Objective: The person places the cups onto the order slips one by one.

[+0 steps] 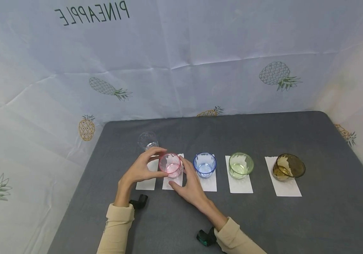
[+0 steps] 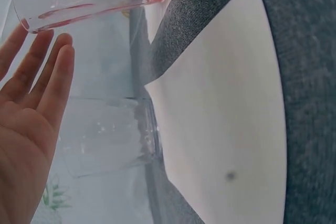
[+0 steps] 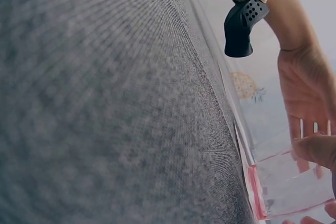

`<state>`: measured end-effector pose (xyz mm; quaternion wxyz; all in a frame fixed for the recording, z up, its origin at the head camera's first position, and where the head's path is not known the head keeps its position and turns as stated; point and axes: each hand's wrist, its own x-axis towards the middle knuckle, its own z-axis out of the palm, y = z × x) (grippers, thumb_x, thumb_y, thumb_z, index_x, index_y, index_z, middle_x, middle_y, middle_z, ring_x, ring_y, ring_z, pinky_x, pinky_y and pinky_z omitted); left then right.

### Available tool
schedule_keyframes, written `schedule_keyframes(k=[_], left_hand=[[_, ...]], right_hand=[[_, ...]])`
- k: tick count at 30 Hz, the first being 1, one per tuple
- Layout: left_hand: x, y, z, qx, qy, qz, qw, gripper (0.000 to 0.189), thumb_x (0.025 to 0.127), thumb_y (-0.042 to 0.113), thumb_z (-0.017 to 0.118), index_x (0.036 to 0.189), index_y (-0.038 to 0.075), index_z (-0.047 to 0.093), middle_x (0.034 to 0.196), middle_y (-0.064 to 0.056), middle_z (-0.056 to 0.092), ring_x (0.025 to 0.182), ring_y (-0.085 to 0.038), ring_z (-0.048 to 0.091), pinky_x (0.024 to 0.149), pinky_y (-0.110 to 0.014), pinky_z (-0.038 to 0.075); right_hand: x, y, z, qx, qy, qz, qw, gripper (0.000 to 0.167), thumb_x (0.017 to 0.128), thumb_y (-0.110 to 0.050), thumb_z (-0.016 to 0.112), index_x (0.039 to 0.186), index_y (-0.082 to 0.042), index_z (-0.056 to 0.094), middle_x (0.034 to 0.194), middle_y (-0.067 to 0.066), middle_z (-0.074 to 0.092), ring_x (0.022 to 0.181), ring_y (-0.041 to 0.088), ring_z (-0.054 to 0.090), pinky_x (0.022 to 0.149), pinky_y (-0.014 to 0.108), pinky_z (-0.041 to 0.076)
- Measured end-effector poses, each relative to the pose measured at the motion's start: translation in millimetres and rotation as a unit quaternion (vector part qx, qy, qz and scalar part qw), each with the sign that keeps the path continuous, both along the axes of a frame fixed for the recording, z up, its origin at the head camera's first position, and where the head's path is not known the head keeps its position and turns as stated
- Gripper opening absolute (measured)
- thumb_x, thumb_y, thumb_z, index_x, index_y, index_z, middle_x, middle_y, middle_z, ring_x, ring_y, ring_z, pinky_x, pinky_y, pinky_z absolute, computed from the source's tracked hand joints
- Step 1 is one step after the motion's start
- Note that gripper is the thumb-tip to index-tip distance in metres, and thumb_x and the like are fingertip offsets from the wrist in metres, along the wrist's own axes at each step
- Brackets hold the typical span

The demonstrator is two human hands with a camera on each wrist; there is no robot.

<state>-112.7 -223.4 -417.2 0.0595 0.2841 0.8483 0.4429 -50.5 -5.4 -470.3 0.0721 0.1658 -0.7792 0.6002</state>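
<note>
A pink glass stands upright on a white paper sheet, between both hands. My left hand reaches around its left side, thumb in front and fingers behind. In the left wrist view the left fingers are nearly straight, their tips right at the glass's rim. On the right and front, my right hand cups loosely, its fingertips beside the glass and its thumb spread away from them. Behind the leftmost paper sheet sits a clear glass, partly overlapped by the left fingers in the head view.
To the right, a blue glass, a green glass and a brown glass stand on their own white paper sheets. The grey table backs onto a white pineapple-print cloth. Each wrist carries a black device.
</note>
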Motion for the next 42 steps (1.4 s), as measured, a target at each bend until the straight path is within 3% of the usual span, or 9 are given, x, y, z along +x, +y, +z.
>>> schedule_keyframes(k=[7,11,14,17,25,28,33,36,42], left_hand=[[2.7,-3.7,2.5,0.006,0.004,0.006,1.0,0.073,0.075,0.011,0.091,0.14,0.003,0.057,0.138,-0.023,0.059,0.129,-0.037,0.06,0.112,-0.05,0.049],[1.8,-8.6,4.3,0.02,0.019,0.005,0.9996,0.072,0.075,0.009,0.091,0.138,0.004,0.057,0.136,-0.022,0.06,0.126,-0.039,0.06,0.111,-0.049,0.049],[-0.2,-14.3,5.5,0.032,0.033,0.007,0.9989,0.073,0.073,0.005,0.092,0.137,0.003,0.058,0.133,-0.018,0.061,0.123,-0.029,0.062,0.11,-0.048,0.05],[-2.2,-21.2,8.0,0.037,0.043,0.019,0.9982,0.073,0.073,0.003,0.091,0.138,0.003,0.057,0.132,-0.015,0.061,0.123,-0.016,0.061,0.11,-0.045,0.051],[-10.0,-41.1,16.6,0.044,0.053,0.067,0.9954,0.077,0.076,-0.001,0.088,0.145,0.005,0.053,0.139,-0.018,0.056,0.128,-0.02,0.056,0.112,-0.027,0.049],[-14.6,-47.3,18.5,0.047,0.061,0.077,0.994,0.079,0.076,-0.003,0.087,0.146,0.004,0.052,0.141,-0.017,0.054,0.129,-0.02,0.055,0.111,-0.02,0.048],[-23.9,-55.8,19.6,0.056,0.072,0.081,0.9926,0.08,0.075,-0.008,0.085,0.146,-0.005,0.048,0.143,-0.027,0.05,0.131,-0.017,0.052,0.111,-0.012,0.042],[-28.7,-59.5,20.1,0.042,0.071,0.089,0.9926,0.081,0.076,-0.007,0.085,0.148,-0.001,0.048,0.147,-0.023,0.048,0.134,-0.021,0.05,0.116,-0.019,0.041],[-34.8,-64.4,19.5,0.01,0.056,0.107,0.9927,0.084,0.077,0.0,0.086,0.151,0.008,0.047,0.152,-0.016,0.046,0.138,-0.033,0.046,0.119,-0.053,0.037]], right_hand=[[3.4,-1,3.9,-0.004,0.027,-0.016,0.9995,0.083,0.078,-0.008,0.086,0.151,-0.003,0.046,0.152,0.02,0.048,0.142,0.037,0.048,0.106,0.055,0.052],[5.7,-2,10.1,0.001,0.024,-0.019,0.9995,0.08,0.079,-0.011,0.086,0.15,-0.007,0.05,0.154,0.019,0.047,0.148,0.036,0.042,0.115,0.057,0.044],[7.1,-3,15.0,-0.002,0.01,-0.02,0.9997,0.077,0.08,-0.014,0.086,0.149,-0.012,0.052,0.154,0.016,0.047,0.151,0.033,0.039,0.12,0.058,0.037],[8.6,-4,19.8,-0.009,0.012,-0.027,0.9995,0.072,0.081,-0.016,0.086,0.146,-0.014,0.055,0.153,0.014,0.049,0.15,0.033,0.041,0.119,0.059,0.038],[13.0,-10,32.2,-0.022,0.048,-0.053,0.9972,0.061,0.081,-0.018,0.086,0.138,-0.019,0.063,0.147,0.006,0.056,0.139,0.028,0.05,0.111,0.054,0.044],[15.2,-13,36.0,-0.041,0.054,-0.045,0.9967,0.058,0.082,-0.017,0.085,0.136,-0.019,0.065,0.145,0.006,0.058,0.134,0.026,0.051,0.108,0.051,0.045],[16.4,-19,40.2,-0.056,0.05,-0.014,0.9971,0.056,0.083,-0.018,0.084,0.136,-0.016,0.065,0.143,0.003,0.06,0.134,0.023,0.051,0.11,0.047,0.046],[15.9,-24,41.8,-0.055,0.051,0.001,0.9972,0.057,0.083,-0.017,0.084,0.137,-0.015,0.064,0.143,0.002,0.061,0.135,0.021,0.053,0.113,0.044,0.046],[16.3,-34,45.0,-0.047,0.054,0.036,0.9968,0.059,0.084,-0.018,0.083,0.14,-0.018,0.062,0.141,0.0,0.064,0.135,0.018,0.056,0.114,0.035,0.047]])
